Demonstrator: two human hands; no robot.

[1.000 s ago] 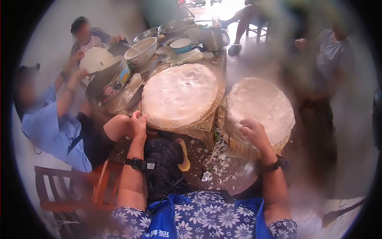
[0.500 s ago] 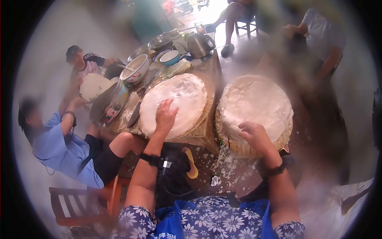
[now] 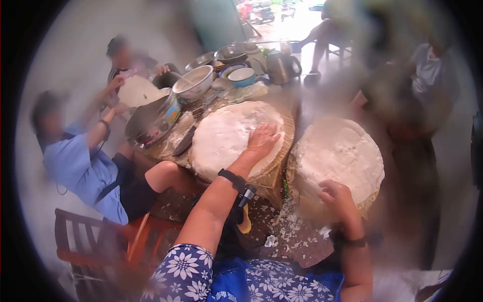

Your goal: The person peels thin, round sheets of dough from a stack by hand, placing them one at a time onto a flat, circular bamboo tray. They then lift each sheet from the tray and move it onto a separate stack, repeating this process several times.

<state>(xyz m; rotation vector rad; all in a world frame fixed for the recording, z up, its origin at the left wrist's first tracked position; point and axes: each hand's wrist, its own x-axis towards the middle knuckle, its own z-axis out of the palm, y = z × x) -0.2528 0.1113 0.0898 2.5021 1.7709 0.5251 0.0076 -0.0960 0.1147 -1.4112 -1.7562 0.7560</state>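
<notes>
My left hand (image 3: 261, 141) lies spread on the right part of a round white sheet of dough (image 3: 216, 143), on a round woven bamboo tray (image 3: 288, 132) at the table's near corner. My right hand (image 3: 338, 199) is at the near edge of a second white dough-like round (image 3: 339, 156), its fingers loosely bent and a little apart; nothing shows in them. This second round covers most of another woven tray (image 3: 369, 202), lower and to the right of the table. Dark bands circle both my wrists.
Beside the left tray are a dark flat tool (image 3: 184, 141) and a flowered basin (image 3: 193, 85). A kettle (image 3: 282, 68) and a blue bowl (image 3: 241, 76) stand farther back. Two people sit at left, one in a blue shirt (image 3: 83, 163). White scraps (image 3: 287, 221) litter the floor.
My left hand has slid rightward across the dough and now lies flatter. My right hand stays by the near edge of the second round. The whole view has shifted.
</notes>
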